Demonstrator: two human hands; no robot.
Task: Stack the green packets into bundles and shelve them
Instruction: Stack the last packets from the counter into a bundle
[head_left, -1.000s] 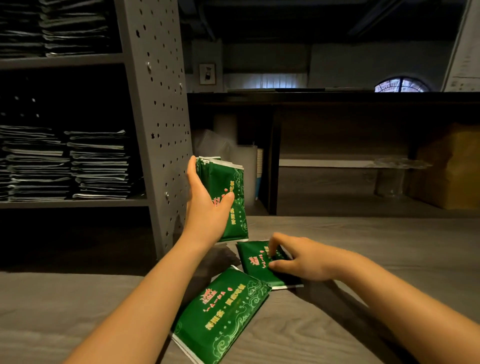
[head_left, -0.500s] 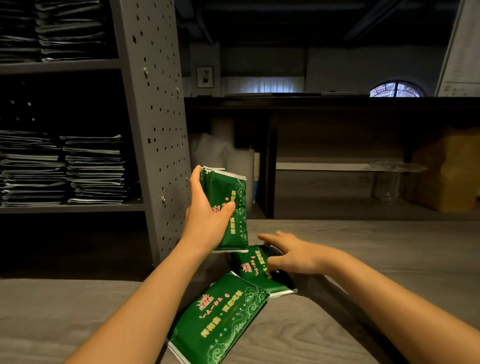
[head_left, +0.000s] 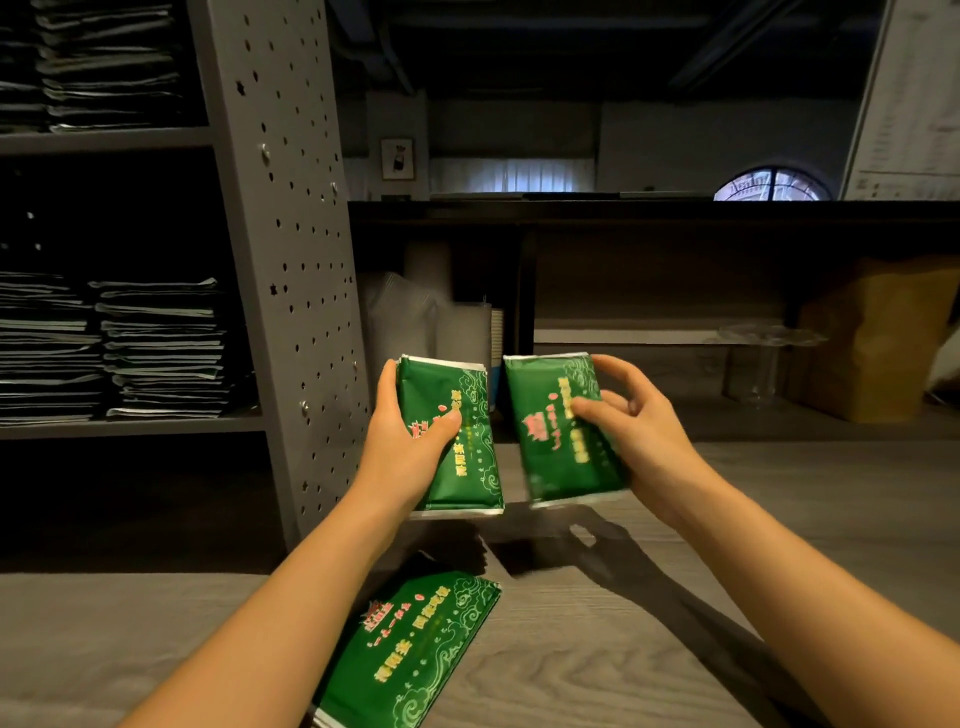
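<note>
Here, above the grey worktop (head_left: 675, 649), the left hand (head_left: 410, 441) grips an upright bundle of green packets (head_left: 457, 441), its rear packets mostly hidden. The right hand (head_left: 639, 426) pinches a blurred single packet (head_left: 561, 431) just beside it. A third packet (head_left: 415, 649) lies near the front edge, partly behind the left forearm. A perforated shelf upright (head_left: 291, 260) stands to the left.

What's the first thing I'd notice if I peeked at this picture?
Bright green stands out in the middle: the left hand grips a bundle upright, and the right hand holds a single packet beside it. A third packet lies flat on the wooden table below, and dark stacks sit on the grey shelf at left.
</note>
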